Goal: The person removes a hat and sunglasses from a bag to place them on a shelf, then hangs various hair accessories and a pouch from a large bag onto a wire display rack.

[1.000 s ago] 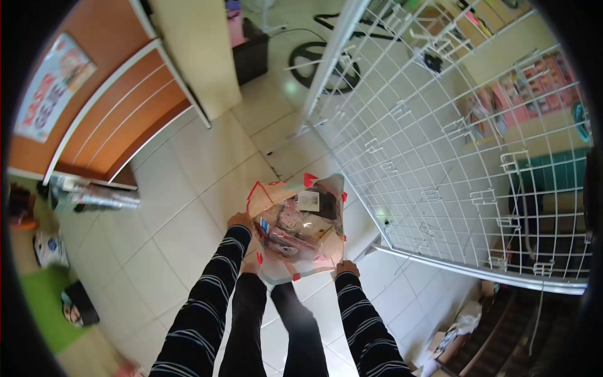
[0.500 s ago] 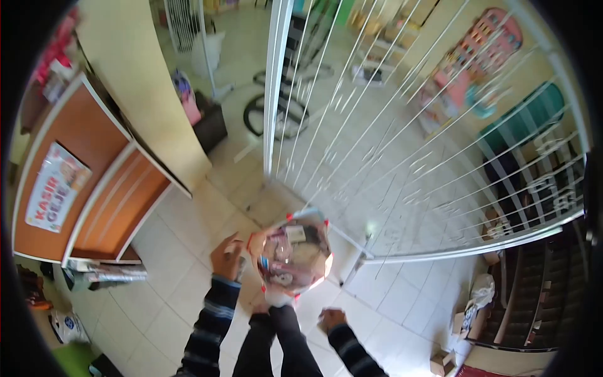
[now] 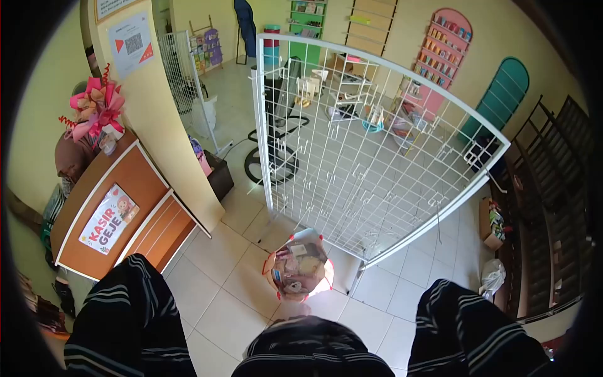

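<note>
Neither of my hands shows now. My left sleeve, black with pale stripes, rises large at the lower left, and my right sleeve at the lower right. Between them is the front of my striped top. On the floor just in front of me stands a basket-like container with see-through sides and red corners. It holds several mixed packages and small goods, too small to name. What my hands hold or touch cannot be seen.
A white wire grid rack stands beyond the container. To the left is an orange-brown counter with a sign, a pink bow decoration and a person behind it. Dark shelves line the right side.
Both hands, earlier low beside the container, have left the view, and my sleeves now fill the lower corners. The view has tilted up, showing more of the room. The container still stands on the floor.
</note>
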Motion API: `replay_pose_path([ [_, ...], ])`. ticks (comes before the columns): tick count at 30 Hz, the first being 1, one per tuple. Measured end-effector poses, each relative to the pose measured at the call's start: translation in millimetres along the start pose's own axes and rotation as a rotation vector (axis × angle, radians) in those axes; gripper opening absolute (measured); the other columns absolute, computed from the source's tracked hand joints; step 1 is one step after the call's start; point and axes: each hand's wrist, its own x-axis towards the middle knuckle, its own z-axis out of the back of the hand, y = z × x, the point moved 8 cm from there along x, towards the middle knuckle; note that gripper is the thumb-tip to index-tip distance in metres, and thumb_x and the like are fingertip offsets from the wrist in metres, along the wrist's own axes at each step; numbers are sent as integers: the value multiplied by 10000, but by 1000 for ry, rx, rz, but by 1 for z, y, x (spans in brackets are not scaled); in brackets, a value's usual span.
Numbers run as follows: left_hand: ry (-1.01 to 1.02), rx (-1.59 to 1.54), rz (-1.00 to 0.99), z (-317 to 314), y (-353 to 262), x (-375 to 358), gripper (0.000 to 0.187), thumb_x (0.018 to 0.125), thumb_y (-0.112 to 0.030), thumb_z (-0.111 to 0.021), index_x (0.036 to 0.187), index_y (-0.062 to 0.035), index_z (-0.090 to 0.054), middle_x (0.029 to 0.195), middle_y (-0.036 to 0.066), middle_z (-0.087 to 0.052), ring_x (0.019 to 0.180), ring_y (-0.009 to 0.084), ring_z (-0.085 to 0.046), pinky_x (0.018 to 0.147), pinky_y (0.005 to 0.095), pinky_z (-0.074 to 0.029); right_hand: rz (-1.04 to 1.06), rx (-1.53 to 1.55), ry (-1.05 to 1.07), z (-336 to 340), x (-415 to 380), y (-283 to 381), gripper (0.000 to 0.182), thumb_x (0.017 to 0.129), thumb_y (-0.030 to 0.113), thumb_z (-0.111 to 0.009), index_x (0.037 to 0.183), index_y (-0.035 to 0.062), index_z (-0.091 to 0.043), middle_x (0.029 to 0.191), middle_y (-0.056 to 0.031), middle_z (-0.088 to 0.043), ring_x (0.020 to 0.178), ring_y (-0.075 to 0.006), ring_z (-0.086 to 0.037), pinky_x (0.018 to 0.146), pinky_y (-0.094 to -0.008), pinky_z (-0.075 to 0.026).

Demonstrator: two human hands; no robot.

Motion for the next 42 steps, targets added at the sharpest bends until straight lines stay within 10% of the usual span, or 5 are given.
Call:
replay_pose_path([
  [14, -102, -250, 91, -1, 2, -37, 367, 692, -328, -589, 965, -96, -507, 876, 107, -527, 814, 238, -493, 869, 470, -159, -62, 59, -121, 46, -1, 65, 541, 753, 491, -376, 1193, 178, -345, 1232, -36, -333, 1008, -208, -465, 911, -316, -299],
  [17, -666, -695, 357, 31, 60, -108, 367, 680, -330, -603, 962, -115, -510, 901, 111, -525, 872, 262, -510, 938, 511, -143, -248, 74, -364, 30, -38, -2, 434, 738, 444, -400, 1021, 115, -391, 1033, -71, -382, 873, -205, -480, 775, -302, -334],
  [23, 643, 62, 1090, -90, 224, -205, 422, 586, -229, -690, 895, 9, -527, 850, 129, -546, 707, 160, -535, 583, 260, -427, -817, -293, -640, -43, -179, -157, 375, 755, 359, -333, 664, 2, -404, 589, -110, -458, 507, -159, -433, 448, -247, -360],
  [39, 509, 133, 607, -21, 244, -223, 180, 678, -67, -583, 847, -6, -577, 799, 95, -552, 536, 167, -524, 533, 249, -432, -1166, -376, -979, -85, -235, -209, 359, 813, 264, -319, 545, 27, -351, 511, -25, -320, 517, -125, -364, 480, -234, -272],
  [42, 235, -19, 1279, -6, 295, -224, 97, 692, -66, -589, 743, 8, -553, 680, 46, -535, 563, 85, -505, 525, 216, -423, -1124, -364, -847, -91, -192, -214, 167, 786, 123, -435, 756, -24, -510, 621, -40, -470, 566, -91, -426, 527, -212, -344],
])
